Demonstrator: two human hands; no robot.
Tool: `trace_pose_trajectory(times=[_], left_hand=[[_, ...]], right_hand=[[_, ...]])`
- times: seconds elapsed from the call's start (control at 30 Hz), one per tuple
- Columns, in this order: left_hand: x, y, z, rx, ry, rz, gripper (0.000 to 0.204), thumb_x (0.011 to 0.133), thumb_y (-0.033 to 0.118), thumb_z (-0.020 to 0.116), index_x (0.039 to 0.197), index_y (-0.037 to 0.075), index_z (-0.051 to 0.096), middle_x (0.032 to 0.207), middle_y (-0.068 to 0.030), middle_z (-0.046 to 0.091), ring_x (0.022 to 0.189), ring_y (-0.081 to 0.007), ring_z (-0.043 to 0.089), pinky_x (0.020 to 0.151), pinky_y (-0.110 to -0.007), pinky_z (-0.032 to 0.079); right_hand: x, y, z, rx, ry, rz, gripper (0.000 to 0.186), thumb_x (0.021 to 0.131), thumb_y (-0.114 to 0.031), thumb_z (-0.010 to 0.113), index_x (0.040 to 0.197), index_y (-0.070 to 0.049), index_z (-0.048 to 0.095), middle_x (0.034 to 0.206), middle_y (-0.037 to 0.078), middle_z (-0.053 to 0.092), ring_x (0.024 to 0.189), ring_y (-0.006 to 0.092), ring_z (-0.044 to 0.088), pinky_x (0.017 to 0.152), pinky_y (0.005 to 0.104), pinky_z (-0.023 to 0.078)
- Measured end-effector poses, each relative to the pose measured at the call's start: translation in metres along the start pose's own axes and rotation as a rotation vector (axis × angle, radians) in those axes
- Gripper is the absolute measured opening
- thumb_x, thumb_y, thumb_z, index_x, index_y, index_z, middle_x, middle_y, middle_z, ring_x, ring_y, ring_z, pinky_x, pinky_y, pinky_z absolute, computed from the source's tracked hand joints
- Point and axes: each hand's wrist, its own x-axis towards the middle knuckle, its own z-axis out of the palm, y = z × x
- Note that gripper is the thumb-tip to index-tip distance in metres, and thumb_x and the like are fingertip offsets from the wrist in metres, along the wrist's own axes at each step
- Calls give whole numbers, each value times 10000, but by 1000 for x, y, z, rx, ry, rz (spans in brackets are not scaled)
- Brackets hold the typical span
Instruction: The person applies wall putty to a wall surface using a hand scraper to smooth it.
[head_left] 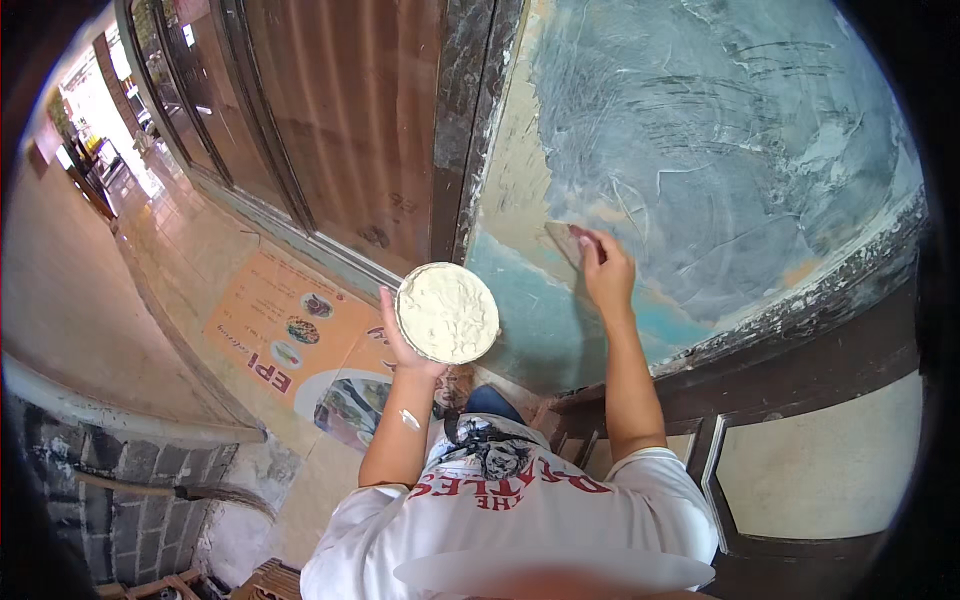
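My left hand (408, 352) holds a round tub (496, 330) from its left side and below, with the thumb up along the rim. Cream-coloured putty (447, 312) fills the tub, its top rough and uneven. My right hand (610, 270) is raised at the wall (700, 180), gripping a small, flat putty knife (566, 238) between thumb and fingers. The blade lies at or close to the surface, by the border of a cream strip and grey-blue patches; whether it touches, I cannot tell. White putty smears my left forearm.
A dark wooden frame with a glass pane (350, 120) stands left of the wall. An orange printed banner (270, 320) lies on the tiled floor. Brown panelled woodwork (820, 460) is at the right. A grey block wall (130, 480) and a long-handled tool (130, 487) are at lower left.
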Motion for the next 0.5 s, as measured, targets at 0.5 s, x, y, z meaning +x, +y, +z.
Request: trace_pose_trajectory(times=[0.5], left_hand=[[-2, 4, -7, -11, -1, 33, 871, 965, 752, 340, 1433, 43, 532, 1444, -197, 563, 1274, -411, 572, 1073, -582, 468]], right_hand=[[0, 1, 6, -16, -24, -2, 159, 948, -197, 675, 1034, -78, 738, 965, 139, 744, 853, 338, 711, 734, 406, 544]])
